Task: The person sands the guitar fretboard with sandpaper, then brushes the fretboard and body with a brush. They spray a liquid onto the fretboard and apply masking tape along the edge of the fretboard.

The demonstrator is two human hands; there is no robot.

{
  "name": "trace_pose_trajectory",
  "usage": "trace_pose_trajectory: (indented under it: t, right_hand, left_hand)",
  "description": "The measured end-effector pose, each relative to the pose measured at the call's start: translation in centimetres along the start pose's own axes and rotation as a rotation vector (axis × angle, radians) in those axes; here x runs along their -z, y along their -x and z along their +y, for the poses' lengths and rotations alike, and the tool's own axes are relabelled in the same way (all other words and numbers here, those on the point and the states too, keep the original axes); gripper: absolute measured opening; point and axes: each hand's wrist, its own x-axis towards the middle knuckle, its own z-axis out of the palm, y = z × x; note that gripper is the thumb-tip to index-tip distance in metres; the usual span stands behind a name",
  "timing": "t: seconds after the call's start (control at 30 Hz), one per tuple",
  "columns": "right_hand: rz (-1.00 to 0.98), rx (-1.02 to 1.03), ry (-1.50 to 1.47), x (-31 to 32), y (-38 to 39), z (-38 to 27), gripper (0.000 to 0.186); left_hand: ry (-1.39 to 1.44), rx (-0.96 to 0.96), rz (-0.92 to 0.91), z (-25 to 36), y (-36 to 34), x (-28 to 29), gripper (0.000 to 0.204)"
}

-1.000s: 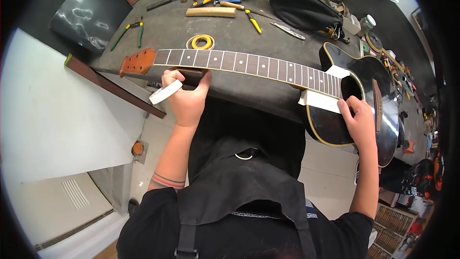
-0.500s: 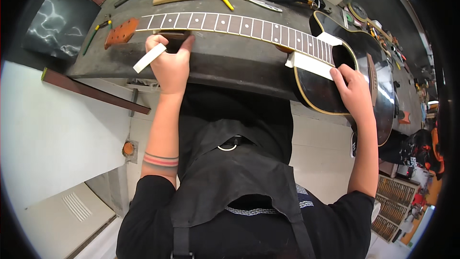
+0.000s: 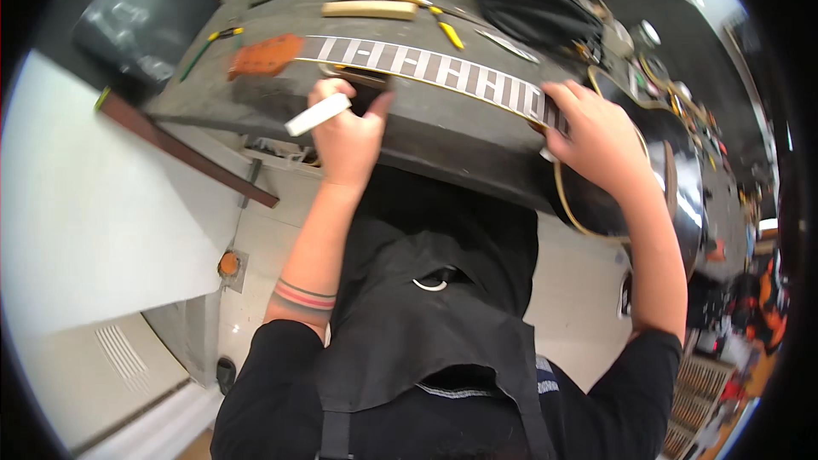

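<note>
A black acoustic guitar (image 3: 588,196) lies across the workbench, its fretted neck (image 3: 434,68) stretching left to an orange-brown headstock (image 3: 266,57). Beneath the neck near the headstock sits a dark brown block (image 3: 365,78). My left hand (image 3: 349,140) is closed beside that block, a short white strip (image 3: 319,114) sticking out from its fingers; the thumb and a finger reach toward the block. Across the upper frets, where the neck meets the body, lies my right hand (image 3: 601,136), fingers curled over the neck's edges. It hides most of the soundhole area. A small white piece (image 3: 546,154) shows under its thumb side.
Behind the neck are a pale wooden block (image 3: 369,9), yellow-handled tools (image 3: 446,28) and a black bag (image 3: 532,4). Green-and-yellow pliers (image 3: 210,49) lie left of the headstock. A brown bar (image 3: 183,145) juts out below the bench's left end.
My right hand has moved left and up from the white piece on the guitar body onto the upper frets. My left hand stays by the dark block, still with the strip. The whole view has shifted.
</note>
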Motion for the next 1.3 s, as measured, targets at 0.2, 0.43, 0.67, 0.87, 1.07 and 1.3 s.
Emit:
trace_pose_trajectory:
  t: [0.2,0.43,0.67,0.87,1.07,1.3]
  right_hand:
    - [-0.016,0.180,0.113,0.1,-2.1,0.7,0.046]
    - [0.022,0.091,0.262,-1.2,-4.4,-1.8,0.062]
    - [-0.189,0.030,-0.091,0.3,-10.7,-3.9,0.038]
    - [-0.368,0.213,-0.547,-5.2,-24.3,-5.2,0.037]
    - [-0.389,0.682,-0.438,-13.0,-28.6,-5.6,0.034]
    - [-0.421,0.569,-0.417,-11.0,-26.2,-3.5,0.015]
  left_hand:
    - [0.019,-0.018,0.009,0.4,0.1,-0.2,0.061]
    - [0.042,-0.015,-0.028,-0.2,0.2,0.1,0.064]
    - [0.366,-0.030,0.008,-1.7,1.8,5.6,0.038]
    - [0.546,0.164,-0.132,-3.8,-2.1,14.9,0.034]
    - [0.490,0.075,-0.133,-3.1,-11.7,17.2,0.027]
    - [0.095,-0.211,-0.296,-1.3,-19.0,12.6,0.012]
